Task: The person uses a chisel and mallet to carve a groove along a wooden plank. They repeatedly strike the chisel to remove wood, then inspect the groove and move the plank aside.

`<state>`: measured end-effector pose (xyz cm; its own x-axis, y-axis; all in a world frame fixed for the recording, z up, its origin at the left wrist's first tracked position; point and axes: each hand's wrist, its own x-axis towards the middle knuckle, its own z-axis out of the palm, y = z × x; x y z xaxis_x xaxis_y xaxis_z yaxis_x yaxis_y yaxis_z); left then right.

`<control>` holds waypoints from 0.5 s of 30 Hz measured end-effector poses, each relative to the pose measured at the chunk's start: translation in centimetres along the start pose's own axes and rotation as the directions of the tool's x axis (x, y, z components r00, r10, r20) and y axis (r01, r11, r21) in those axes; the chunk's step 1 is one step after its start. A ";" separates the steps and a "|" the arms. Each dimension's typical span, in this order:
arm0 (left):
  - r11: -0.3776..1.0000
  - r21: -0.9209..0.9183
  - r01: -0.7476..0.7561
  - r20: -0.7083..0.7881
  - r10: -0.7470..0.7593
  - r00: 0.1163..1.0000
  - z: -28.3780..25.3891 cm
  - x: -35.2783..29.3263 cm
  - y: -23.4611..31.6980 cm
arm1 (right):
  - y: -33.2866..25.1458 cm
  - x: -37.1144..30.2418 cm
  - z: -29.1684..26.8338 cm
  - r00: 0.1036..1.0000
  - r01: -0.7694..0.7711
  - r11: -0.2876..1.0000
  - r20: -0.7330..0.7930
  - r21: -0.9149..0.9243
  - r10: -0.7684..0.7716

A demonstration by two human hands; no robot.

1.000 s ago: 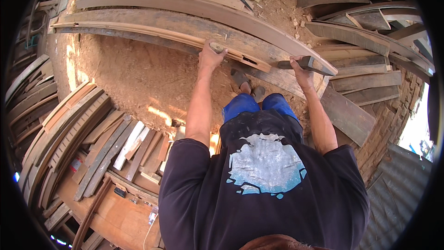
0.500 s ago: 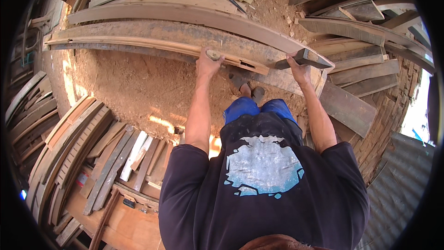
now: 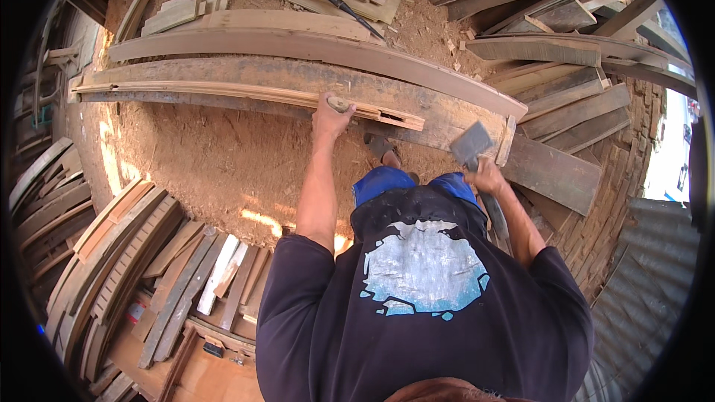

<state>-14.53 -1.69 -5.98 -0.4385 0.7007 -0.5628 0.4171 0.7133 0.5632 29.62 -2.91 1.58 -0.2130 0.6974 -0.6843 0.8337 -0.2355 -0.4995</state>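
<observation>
My left hand (image 3: 329,117) is closed around a round wooden handle (image 3: 339,104), whose pale end shows above the fist; its lower part is hidden. The hand rests over a long, narrow, grooved wooden rail (image 3: 261,92) with a dark slot cut near its right end. Beneath the rail lies a thick, worn plank (image 3: 231,70). Off the plank's right end, near my blue shorts, my right hand (image 3: 486,177) grips a hatchet-like tool (image 3: 471,143). Its flat, squarish grey metal head points away from me, and its handle slants back toward my forearm.
Behind the plank stands a long curved board (image 3: 298,46), with a dark slim tool (image 3: 350,12) lying beyond it. Curved timbers are stacked at right (image 3: 566,112) and at lower left (image 3: 112,253). Wood chips cover the brown ground (image 3: 216,149). Corrugated sheet (image 3: 640,275) is at lower right.
My right hand has drawn back toward my body and turned the hatchet-like tool, so its flat head now shows. My left hand keeps its grip over the rail. The view has shifted slightly.
</observation>
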 end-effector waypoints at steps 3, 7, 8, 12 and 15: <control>0.999 0.034 -0.022 -0.044 0.023 0.999 0.6 0.3 -0.8 | 6.0 -4.2 3.9 0.961 -0.115 0.977 0.230 -0.179 0.156; 1.000 0.014 -0.002 -0.041 0.002 0.999 0.7 0.2 -1.2 | 4.4 -7.0 3.4 0.964 -0.117 0.973 0.212 -0.198 0.159; 1.000 0.016 0.005 -0.039 -0.005 0.999 0.6 0.1 -1.4 | 1.0 -7.4 1.5 0.951 -0.191 0.982 0.249 0.010 0.182; 0.999 0.010 0.033 -0.005 -0.033 0.999 0.0 -0.3 0.2 | -0.7 -8.1 -1.8 0.934 -0.211 0.940 0.339 0.267 0.113; 0.999 0.032 0.029 -0.019 -0.028 0.999 0.2 -0.4 0.5 | -9.1 -9.3 -4.4 0.951 -0.201 0.965 0.271 0.169 0.151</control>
<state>-14.02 -1.63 -5.64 -0.4654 0.6801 -0.5665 0.4298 0.7331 0.5271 26.31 -4.30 14.86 -0.2146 0.4440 -0.8700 0.7612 -0.4821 -0.4338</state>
